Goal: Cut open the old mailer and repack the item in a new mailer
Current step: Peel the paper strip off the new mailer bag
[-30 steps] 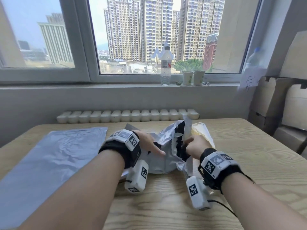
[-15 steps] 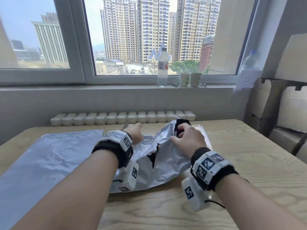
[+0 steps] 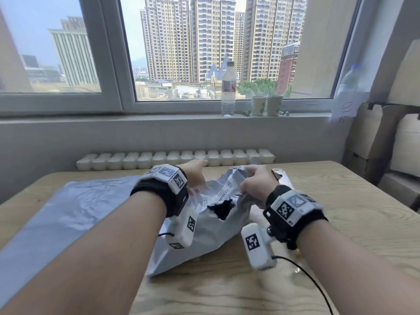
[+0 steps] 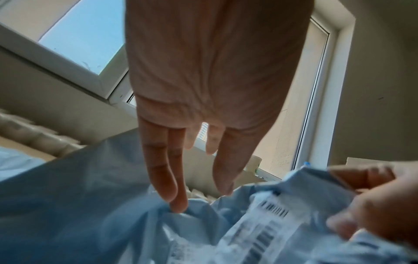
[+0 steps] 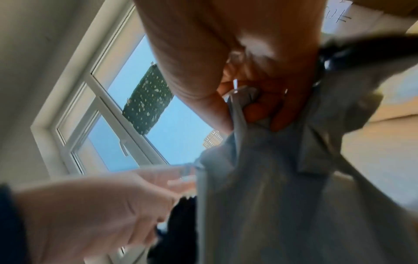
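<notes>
Your right hand (image 3: 256, 183) is now bunching the old mailer (image 3: 211, 226) on the table (image 3: 341, 223) while your left hand (image 3: 195, 176), fingers straight, is touching it, no longer gripping, its torn gap exposing the dark item (image 3: 223, 209) for removal.

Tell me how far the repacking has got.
Done: the old mailer is torn open, a dark item showing through the hole. In hand: the right hand grips the mailer's crumpled top, while the left hand rests straight fingers on it. Left: take the item out and pack it in the new mailer, lying flat to the left.
</notes>
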Tool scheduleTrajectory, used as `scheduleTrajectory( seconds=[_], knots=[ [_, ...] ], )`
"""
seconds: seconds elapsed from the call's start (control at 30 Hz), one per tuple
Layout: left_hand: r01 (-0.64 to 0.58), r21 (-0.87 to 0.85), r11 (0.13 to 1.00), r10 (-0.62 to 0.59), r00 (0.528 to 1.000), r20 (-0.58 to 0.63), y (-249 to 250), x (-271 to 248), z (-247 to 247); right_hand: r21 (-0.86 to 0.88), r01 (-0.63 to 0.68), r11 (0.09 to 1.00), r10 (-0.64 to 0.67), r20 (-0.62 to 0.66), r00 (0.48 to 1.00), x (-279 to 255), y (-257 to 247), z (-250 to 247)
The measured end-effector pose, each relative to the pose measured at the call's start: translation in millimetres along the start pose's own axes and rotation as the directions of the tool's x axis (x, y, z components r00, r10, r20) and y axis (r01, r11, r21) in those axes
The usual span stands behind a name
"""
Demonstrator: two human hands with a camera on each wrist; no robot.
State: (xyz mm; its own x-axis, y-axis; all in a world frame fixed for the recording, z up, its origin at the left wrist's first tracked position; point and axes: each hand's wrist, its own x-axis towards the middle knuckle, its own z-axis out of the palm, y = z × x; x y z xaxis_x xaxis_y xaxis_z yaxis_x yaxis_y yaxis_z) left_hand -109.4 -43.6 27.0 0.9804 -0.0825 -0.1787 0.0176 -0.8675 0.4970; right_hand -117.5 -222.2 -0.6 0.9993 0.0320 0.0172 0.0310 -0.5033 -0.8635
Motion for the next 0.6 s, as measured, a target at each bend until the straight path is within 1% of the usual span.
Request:
scheduleTrajectory(
  seconds=[0.07, 0.1, 0.17, 0.23, 0.3, 0.33, 0.37, 0.4, 0.43, 0.47, 0.5, 0.53, 0.57, 0.6],
  knots=[
    [0.019, -0.013, 1.000, -0.018, 1.000, 0.018, -1.9, -3.4, -5.5, 0.138, 0.009, 0.990, -0.017, 0.055, 0.998, -3.5, -15.9, -13.1],
    [0.032, -0.033, 0.999, -0.031, 0.999, 0.022, -4.3, -4.7, -7.5, 0.168, 0.041, 0.985, -0.056, 0.086, 0.995, -5.2, -23.8, -21.0],
    [0.050, -0.086, 0.995, -0.048, 0.998, 0.026, -8.8, -8.5, -9.2, 0.168, 0.113, 0.979, -0.138, 0.142, 0.980, -9.6, -38.8, -36.6],
    [0.081, -0.098, 0.992, -0.079, 0.997, 0.025, -12.3, -13.4, -9.4, 0.166, 0.133, 0.977, -0.158, 0.143, 0.977, -11.4, -47.3, -49.5],
    [0.111, -0.065, 0.992, -0.111, 0.994, 0.002, -14.9, -18.3, -8.7, 0.168, 0.107, 0.980, -0.125, 0.103, 0.987, -8.5, -49.6, -56.8],
    [0.116, -0.042, 0.992, -0.117, 0.993, -0.027, -15.8, -20.7, -8.1, 0.128, 0.092, 0.987, -0.100, 0.053, 0.994, -6.9, -50.0, -57.7],
    [0.122, -0.033, 0.992, -0.124, 0.991, -0.054, -16.8, -23.0, -7.1, 0.032, 0.072, 0.997, -0.071, -0.030, 0.997, -5.1, -49.4, -57.3],
    [0.130, -0.041, 0.991, -0.133, 0.988, -0.078, -18.1, -24.4, -5.4, -0.121, 0.047, 0.992, -0.064, -0.143, 0.988, -4.1, -48.4, -54.5],
    [0.142, -0.048, 0.989, -0.146, 0.985, -0.096, -19.0, -26.0, -2.9, -0.276, 0.035, 0.961, -0.109, -0.260, 0.959, -7.2, -48.2, -50.2],
    [0.162, -0.047, 0.986, -0.166, 0.981, -0.105, -19.4, -26.5, 0.4, -0.395, 0.073, 0.916, -0.224, -0.349, 0.910, -12.2, -47.7, -44.3],
    [0.180, -0.052, 0.982, -0.184, 0.978, -0.097, -21.1, -26.1, 4.7, -0.469, 0.163, 0.868, -0.365, -0.381, 0.850, -19.4, -48.6, -37.4],
    [0.197, -0.068, 0.978, -0.202, 0.976, -0.075, -22.3, -25.9, 9.0, -0.503, 0.267, 0.822, -0.476, -0.349, 0.807, -25.7, -49.6, -29.4],
    [0.212, -0.093, 0.973, -0.217, 0.975, -0.045, -24.5, -26.2, 14.3, -0.527, 0.347, 0.776, -0.535, -0.258, 0.805, -31.7, -50.5, -21.0],
    [0.226, -0.140, 0.964, -0.229, 0.973, -0.008, -27.8, -26.4, 19.6, -0.558, 0.392, 0.732, -0.533, -0.110, 0.839, -35.4, -48.1, -10.7]
  ],
)
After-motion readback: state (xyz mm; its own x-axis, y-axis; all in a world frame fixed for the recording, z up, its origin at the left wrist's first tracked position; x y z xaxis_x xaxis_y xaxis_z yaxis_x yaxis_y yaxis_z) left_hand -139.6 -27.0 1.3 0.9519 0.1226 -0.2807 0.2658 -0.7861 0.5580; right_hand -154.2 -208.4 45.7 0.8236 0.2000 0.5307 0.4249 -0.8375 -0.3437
